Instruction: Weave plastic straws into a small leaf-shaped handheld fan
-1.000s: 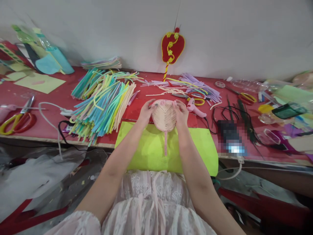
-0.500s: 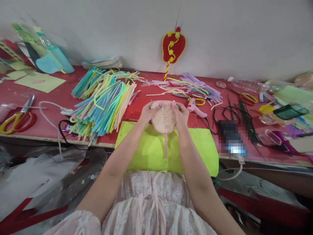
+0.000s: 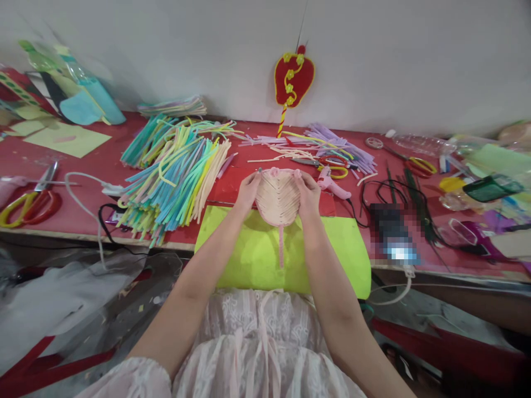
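Observation:
A small round fan (image 3: pixel 277 202) made of cream pipe cleaners, with a pink rim and a pink handle pointing down towards me, is held up in front of me. My left hand (image 3: pixel 249 190) is closed on its upper left edge. My right hand (image 3: pixel 308 190) pinches its upper right edge, beside a small pink piece. Another pink piece, perhaps a flower, sits at the top of the rim. Beneath the handle lies a bright yellow-green sheet (image 3: pixel 336 249) over the table's front edge. Just right of my right hand is a pink glue gun (image 3: pixel 335 185).
A large pile of coloured pipe cleaners (image 3: pixel 174 177) lies on the left of the red table. Purple pipe cleaners (image 3: pixel 327 146) and scissors (image 3: pixel 338 166) are behind the fan. A red fan (image 3: pixel 294 80) stands against the wall. Phone (image 3: pixel 392 232) and cables lie right; more scissors (image 3: pixel 35 199) left.
My left fingers went from the fan's rim onto its upper left face, then back out to the edge. The fan has come slightly closer to me. My right hand keeps its hold.

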`<state>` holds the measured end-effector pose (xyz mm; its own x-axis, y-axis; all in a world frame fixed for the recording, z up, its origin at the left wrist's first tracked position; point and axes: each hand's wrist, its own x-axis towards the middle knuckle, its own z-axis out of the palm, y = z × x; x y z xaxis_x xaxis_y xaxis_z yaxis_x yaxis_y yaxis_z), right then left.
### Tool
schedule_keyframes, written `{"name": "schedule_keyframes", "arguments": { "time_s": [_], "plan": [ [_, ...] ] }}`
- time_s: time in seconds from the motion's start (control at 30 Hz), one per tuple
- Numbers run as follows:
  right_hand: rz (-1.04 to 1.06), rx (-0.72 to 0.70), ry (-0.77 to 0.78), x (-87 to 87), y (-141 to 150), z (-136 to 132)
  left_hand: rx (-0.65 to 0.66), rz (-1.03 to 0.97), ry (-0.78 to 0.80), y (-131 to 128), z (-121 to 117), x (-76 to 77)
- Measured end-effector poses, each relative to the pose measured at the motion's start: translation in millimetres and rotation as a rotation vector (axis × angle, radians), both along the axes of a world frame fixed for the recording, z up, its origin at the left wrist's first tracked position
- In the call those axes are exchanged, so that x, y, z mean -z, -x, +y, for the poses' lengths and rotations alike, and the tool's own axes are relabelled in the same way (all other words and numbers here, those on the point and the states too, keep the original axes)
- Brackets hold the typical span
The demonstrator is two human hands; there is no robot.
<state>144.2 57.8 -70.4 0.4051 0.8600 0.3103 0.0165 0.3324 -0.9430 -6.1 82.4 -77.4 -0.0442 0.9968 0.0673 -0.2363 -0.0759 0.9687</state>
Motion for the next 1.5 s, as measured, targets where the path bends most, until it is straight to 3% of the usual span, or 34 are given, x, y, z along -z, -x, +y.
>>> {"name": "schedule_keyframes", "arguments": {
  "time_s": [0.3, 0.5, 1.5],
  "plan": [
    [-0.026, -0.005, 0.011, 2.9, -1, 2, 0.104, 0.176, -0.085, -2, -3, -6.4],
    [-0.080, 0.004, 0.008, 0.7, 1, 1, 0.057, 0.277, -0.157, 0, -4, -9.0],
    [-0.173, -0.004, -0.052, -0.1, 2, 0, 0.038, 0.181, -0.099, 2, -6, -11.8]
  ]
}}
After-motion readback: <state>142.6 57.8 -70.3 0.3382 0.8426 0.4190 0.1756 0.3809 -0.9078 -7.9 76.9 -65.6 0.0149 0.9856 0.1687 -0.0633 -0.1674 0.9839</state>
